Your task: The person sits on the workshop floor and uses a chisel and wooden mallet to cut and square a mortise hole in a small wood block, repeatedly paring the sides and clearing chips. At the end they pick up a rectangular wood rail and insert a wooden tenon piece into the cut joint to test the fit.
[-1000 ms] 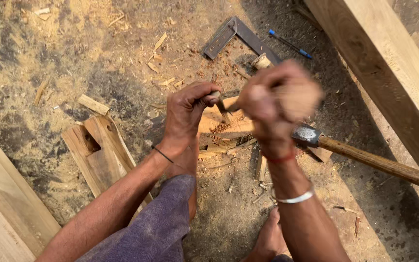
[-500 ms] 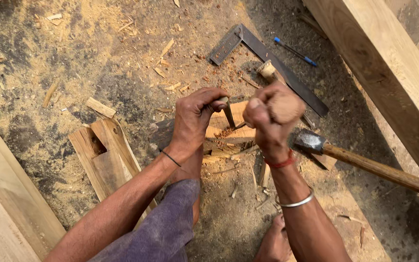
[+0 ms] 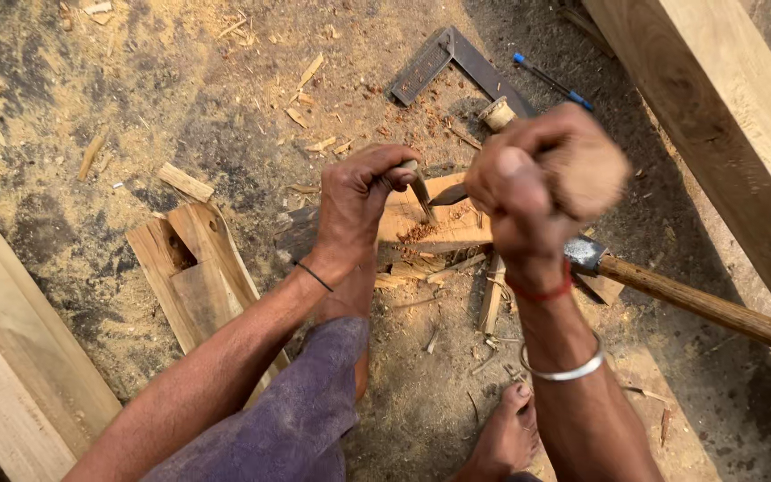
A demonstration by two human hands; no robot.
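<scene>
Left hand [image 3: 360, 198] closed around a chisel [image 3: 420, 189], kept upright with the tip down in a notch of the wood block [image 3: 428, 223], so the edge bites where the reddish chips lie. Right hand [image 3: 528, 183] clenched on a rounded wooden mallet [image 3: 592, 174], raised just above and right of the chisel head. Below the right hand, on the ground, a hammer [image 3: 671, 290] with its long handle running away right. Beyond both hands, a metal square [image 3: 443, 61] and a blue pen [image 3: 553, 82]. No containers in view.
</scene>
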